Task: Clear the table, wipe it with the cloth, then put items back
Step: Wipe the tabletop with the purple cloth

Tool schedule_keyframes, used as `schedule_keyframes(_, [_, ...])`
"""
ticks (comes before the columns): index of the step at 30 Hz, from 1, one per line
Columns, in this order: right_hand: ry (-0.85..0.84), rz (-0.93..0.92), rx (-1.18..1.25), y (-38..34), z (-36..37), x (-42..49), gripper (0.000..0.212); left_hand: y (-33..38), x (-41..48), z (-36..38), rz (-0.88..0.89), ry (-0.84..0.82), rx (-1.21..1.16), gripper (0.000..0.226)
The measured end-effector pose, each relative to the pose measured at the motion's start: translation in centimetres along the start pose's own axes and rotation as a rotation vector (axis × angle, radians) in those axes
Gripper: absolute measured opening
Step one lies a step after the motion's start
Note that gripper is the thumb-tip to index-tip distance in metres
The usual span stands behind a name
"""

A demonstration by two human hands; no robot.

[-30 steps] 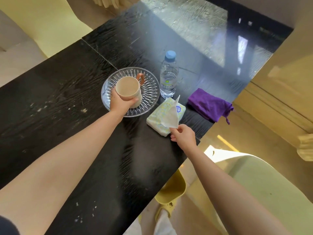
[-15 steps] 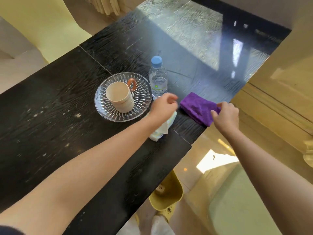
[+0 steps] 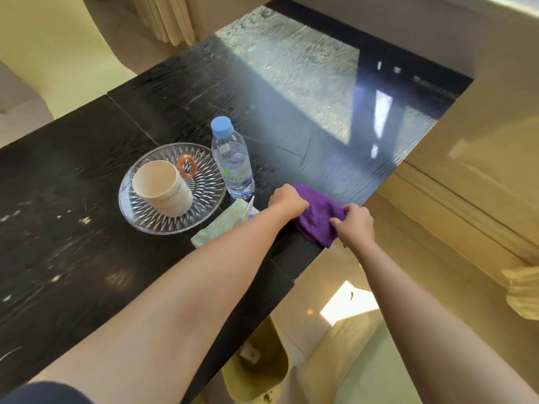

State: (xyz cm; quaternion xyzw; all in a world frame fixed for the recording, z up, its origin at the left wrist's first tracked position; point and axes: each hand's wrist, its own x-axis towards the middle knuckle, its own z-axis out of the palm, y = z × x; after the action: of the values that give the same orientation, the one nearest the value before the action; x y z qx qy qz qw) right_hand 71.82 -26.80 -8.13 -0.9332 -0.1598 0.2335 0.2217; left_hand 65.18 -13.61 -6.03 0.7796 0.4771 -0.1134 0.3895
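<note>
A purple cloth [image 3: 318,218] lies bunched at the right edge of the black table [image 3: 73,228]. My left hand [image 3: 287,199] grips its left side and my right hand [image 3: 354,224] grips its right side. A clear glass plate [image 3: 204,170] holds a cream mug [image 3: 162,188] with an orange handle. Just right of the plate stands a water bottle [image 3: 232,161] with a blue cap. A pale patterned tissue pack [image 3: 223,221] lies under my left forearm, partly hidden.
Pale crumbs and smears [image 3: 84,220] dot the tabletop left of the plate. A yellow-green chair [image 3: 350,360] stands below the table's right edge, and yellow slippers [image 3: 256,368] show on the glossy floor. Another pale seat [image 3: 73,48] stands at the far left.
My left hand let go of the mug, crossed over the tissue pack and took the cloth. My right hand left the tissue pack and closed on the cloth's right side.
</note>
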Motion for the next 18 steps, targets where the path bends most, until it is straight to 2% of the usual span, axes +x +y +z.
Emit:
schedule_keyframes(4, [0.010,0.030,0.068,-0.2,-1.0,-0.5,0.025,0.6,-0.6,-0.2,0.059,0.036,-0.057,0.046])
schedule_keyframes(12, [-0.021,-0.083,0.365,-1.7,-7.8,-2.3,0.017,3.8,-3.8,-3.1,0.189,0.040,-0.228,0.033])
schedule_keyframes(18, [0.058,-0.200,0.338,-4.9,-13.5,-5.3,0.020,6.7,-8.4,-6.8,0.310,0.068,-0.294,0.037])
